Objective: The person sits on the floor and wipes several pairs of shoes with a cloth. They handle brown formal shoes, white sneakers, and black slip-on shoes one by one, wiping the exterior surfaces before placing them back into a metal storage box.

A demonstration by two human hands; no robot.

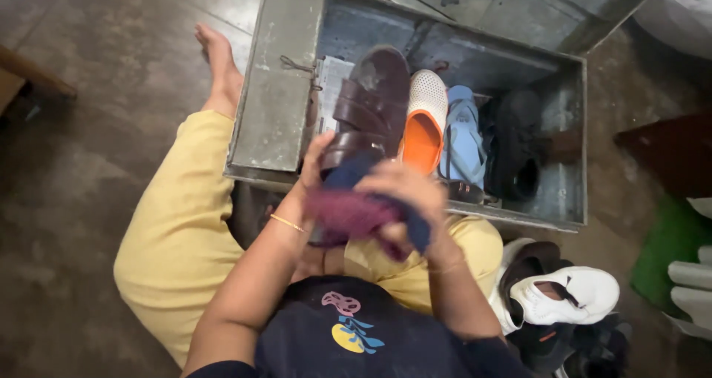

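Note:
My left hand (pixel 315 163) grips a dark brown strapped shoe (pixel 371 100) by its heel end, holding it up over the front edge of a grey metal trunk (pixel 274 111). Pressed against the shoe's near end is a blurred maroon and blue cloth (pixel 356 211), bunched in my right hand (pixel 404 193). I sit on the floor in yellow trousers, knees apart, with the trunk in front of me.
Inside the trunk lie a white and orange clog (pixel 425 122), a light blue sandal (pixel 463 137) and a black shoe (pixel 515 148). White shoes (pixel 567 293) and dark footwear lie on the floor at my right. A green object (pixel 671 244) is at far right.

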